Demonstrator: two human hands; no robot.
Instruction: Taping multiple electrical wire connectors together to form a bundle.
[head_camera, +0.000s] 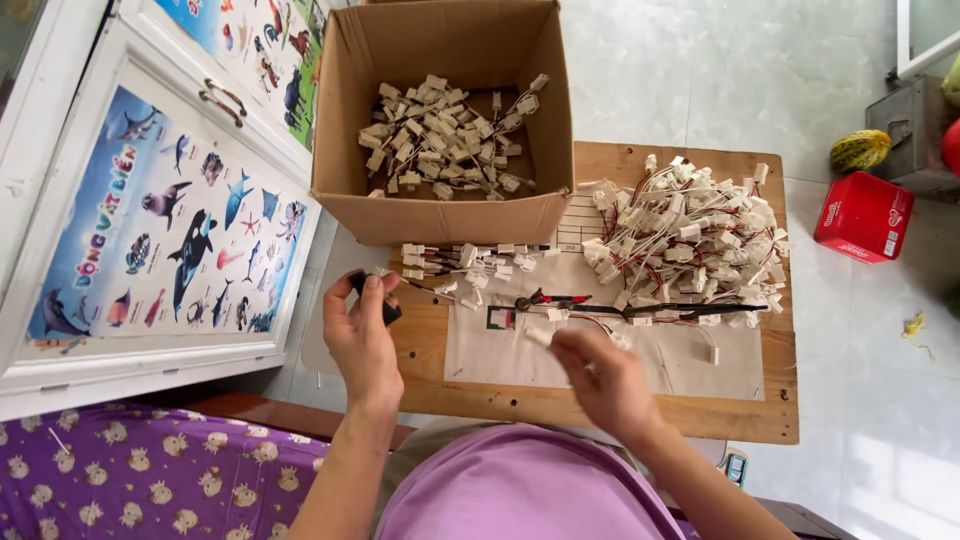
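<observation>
White plastic connector (540, 336) is pinched between the fingertips of the right hand (600, 380), which is held above the front middle of the wooden table (600, 415); that hand is blurred. A small black part (372, 296) is gripped in the closed fingers of the left hand (362, 335), raised over the table's front left corner. The two hands are kept well apart. Paper sheets (600, 365) are spread across the tabletop. A large heap of white connectors with red and white wires (690, 240) is piled toward the back right corner, and a smaller row of connectors (465, 262) is laid just in front of a cardboard box (440, 215) at the back left, which is partly filled with more connectors.
</observation>
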